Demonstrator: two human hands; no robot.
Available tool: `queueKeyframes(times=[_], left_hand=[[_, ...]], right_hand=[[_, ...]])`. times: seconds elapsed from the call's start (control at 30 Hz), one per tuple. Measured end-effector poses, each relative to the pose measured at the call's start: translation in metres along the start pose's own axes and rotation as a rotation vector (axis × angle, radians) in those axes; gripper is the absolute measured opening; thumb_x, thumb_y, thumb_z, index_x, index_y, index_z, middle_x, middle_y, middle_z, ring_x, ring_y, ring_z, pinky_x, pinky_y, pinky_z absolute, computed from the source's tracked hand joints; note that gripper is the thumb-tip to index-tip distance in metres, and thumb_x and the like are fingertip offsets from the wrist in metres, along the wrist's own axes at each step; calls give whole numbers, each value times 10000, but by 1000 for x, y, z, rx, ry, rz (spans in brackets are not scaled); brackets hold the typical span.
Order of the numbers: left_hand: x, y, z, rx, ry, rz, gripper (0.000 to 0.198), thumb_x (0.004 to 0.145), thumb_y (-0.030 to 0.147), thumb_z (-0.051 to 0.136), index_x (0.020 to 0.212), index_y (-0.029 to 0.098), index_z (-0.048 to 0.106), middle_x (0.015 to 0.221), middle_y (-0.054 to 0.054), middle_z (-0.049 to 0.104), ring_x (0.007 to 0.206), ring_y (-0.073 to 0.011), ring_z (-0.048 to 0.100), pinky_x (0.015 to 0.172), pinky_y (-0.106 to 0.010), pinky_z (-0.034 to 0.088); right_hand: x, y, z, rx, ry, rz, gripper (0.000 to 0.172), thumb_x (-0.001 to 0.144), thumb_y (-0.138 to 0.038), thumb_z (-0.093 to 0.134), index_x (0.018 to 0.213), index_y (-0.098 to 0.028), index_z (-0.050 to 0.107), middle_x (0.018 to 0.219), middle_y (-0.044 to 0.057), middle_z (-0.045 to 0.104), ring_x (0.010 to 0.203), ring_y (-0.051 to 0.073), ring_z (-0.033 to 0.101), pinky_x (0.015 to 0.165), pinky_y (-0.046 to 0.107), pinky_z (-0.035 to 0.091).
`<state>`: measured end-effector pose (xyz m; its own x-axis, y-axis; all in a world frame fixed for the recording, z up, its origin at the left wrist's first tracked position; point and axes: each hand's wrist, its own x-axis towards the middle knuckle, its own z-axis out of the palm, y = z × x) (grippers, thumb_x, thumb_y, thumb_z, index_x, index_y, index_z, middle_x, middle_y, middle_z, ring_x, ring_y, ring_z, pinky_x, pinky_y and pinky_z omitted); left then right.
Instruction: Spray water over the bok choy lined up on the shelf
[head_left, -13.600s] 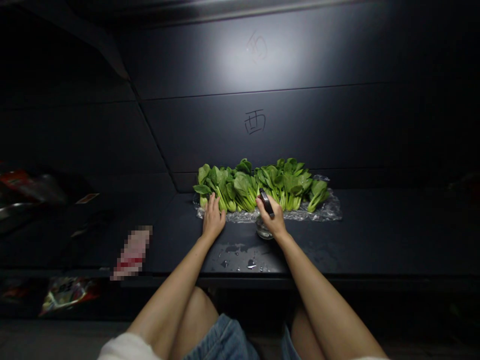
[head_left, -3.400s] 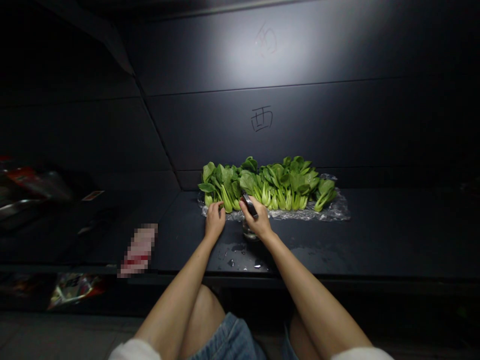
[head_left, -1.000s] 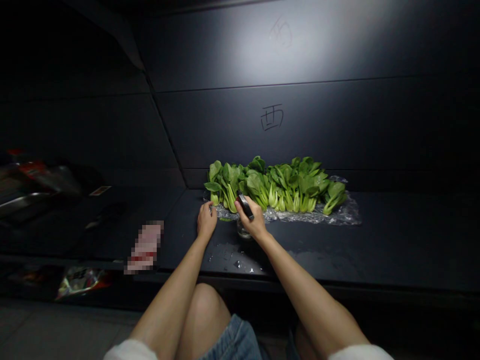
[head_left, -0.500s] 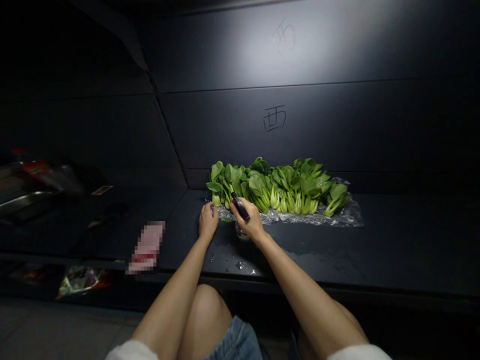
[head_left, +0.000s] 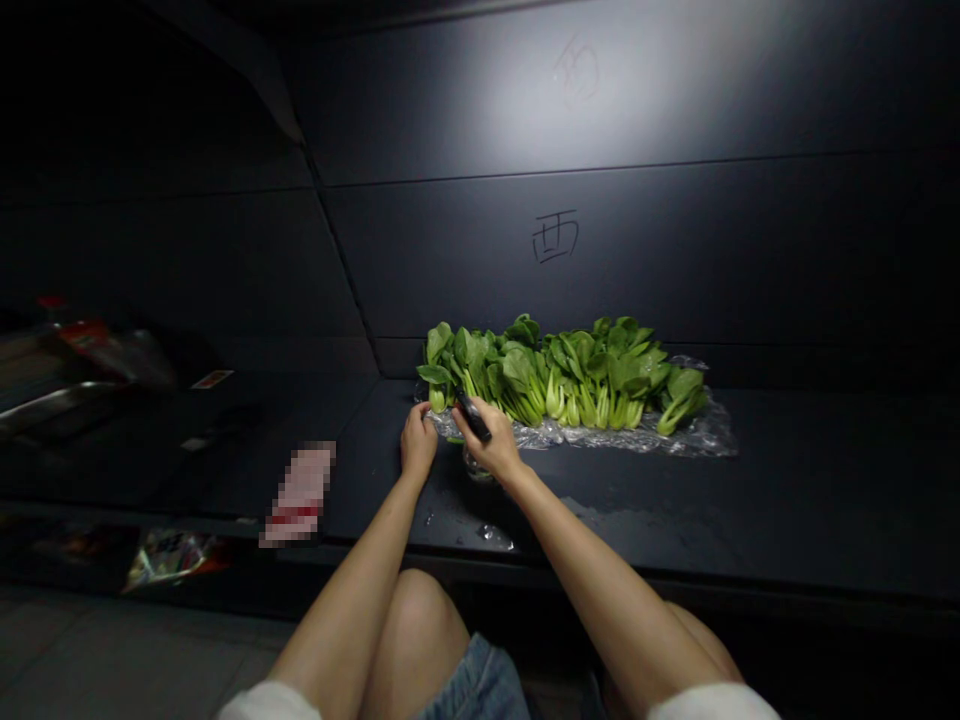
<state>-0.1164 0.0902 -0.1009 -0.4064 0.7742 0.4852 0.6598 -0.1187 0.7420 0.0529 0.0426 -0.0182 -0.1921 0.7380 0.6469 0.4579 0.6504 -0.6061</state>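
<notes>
Left hand: the left hand (head_left: 418,445) sits on the counter at the near edge of the plastic film (head_left: 697,432), its fingers loosely curled and pointing toward the leftmost stalk. I cannot tell whether the fingertips pinch the film.

Right hand: the right hand (head_left: 484,442) is clamped on a black tool (head_left: 473,417), gripping it between thumb and fingers with its end tilted up and to the left. The tool's exact kind is too small to tell.

Between hands: the two hands are apart but close together, with the tool's tip angled toward the left hand.

Bok choy: the bok choy (head_left: 559,378) lies in a long row on the film, with stalks facing the person and leaves toward the wall. The row starts just beyond the left hand and runs off to the right.

Glass jar: a glass jar (head_left: 478,466) stands on the counter just under the right hand, partly hidden by it and touching the film's near edge.

Counter: the dark counter (head_left: 787,500) carries scattered water drops (head_left: 495,536) in front of the jar.

Wall: the dark wall (head_left: 660,270) behind the counter has a handwritten 西 (head_left: 555,238) on it.

Left side: a blurred packet (head_left: 298,495) lies on the counter, left of the hands.

Person: the bare forearms run up from white sleeves (head_left: 712,703), above bent knees (head_left: 420,640) and denim shorts (head_left: 480,688).
</notes>
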Motion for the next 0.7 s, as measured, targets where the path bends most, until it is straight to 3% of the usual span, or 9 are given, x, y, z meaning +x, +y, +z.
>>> queueKeyframes(times=[0.37, 0.7], left_hand=[[1, -2, -3, -121, 37, -63, 364, 831, 113, 390, 1125, 175, 595, 1152, -125, 690, 1110, -223, 644, 1026, -408, 482], [4, -4, -5, -208, 80, -102, 332, 846, 138, 396, 1100, 178, 607, 1126, -112, 694, 1087, -206, 650, 1007, -369, 492]], right_hand=[[3, -2, 5, 34, -5, 32, 301, 955, -447, 457, 880, -213, 632, 795, 57, 694, 733, 204, 647, 674, 277, 452], [8, -2, 14, 94, -28, 17, 302, 952, -443, 482, 967, -192, 651, 853, 59, 701, 769, 191, 651, 701, 262, 462]])
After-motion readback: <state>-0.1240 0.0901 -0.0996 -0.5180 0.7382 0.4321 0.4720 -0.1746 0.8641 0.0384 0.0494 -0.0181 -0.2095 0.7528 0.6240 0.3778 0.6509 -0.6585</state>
